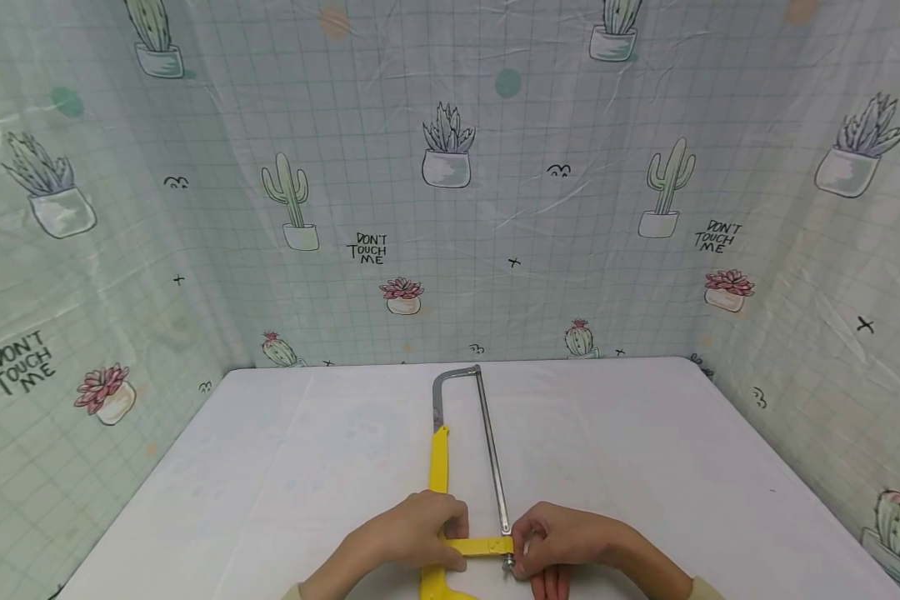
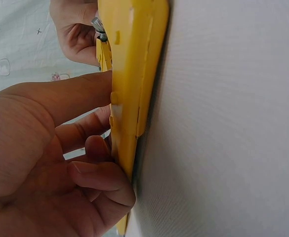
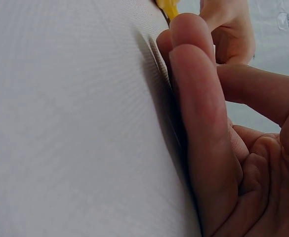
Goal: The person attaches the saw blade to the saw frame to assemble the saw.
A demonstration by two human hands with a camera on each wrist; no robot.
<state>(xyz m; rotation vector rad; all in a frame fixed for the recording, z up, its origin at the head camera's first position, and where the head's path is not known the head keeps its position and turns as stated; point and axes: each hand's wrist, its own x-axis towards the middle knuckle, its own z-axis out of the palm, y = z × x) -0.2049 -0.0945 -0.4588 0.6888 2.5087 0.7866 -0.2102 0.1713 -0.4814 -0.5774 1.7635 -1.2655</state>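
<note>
A hacksaw [image 1: 438, 467] with a yellow frame lies on the white table, its grey metal bow [image 1: 438, 398] pointing away from me. The blade [image 1: 491, 450] runs along its right side to a short yellow arm [image 1: 483, 547]. My left hand [image 1: 420, 529] grips the frame where this arm joins it, thumb and fingers on either side. Beyond the arm's end, a wing nut [image 1: 508, 564] sits on a threaded screw. My right hand [image 1: 551, 542] has its thumb and index finger bent together at the nut's right side, the other fingers resting on the table.
The white table [image 1: 330, 467] stretches out around the saw. Behind it and along both sides hangs a cloth [image 1: 450, 225] printed with potted cacti, coming down to the table's edges.
</note>
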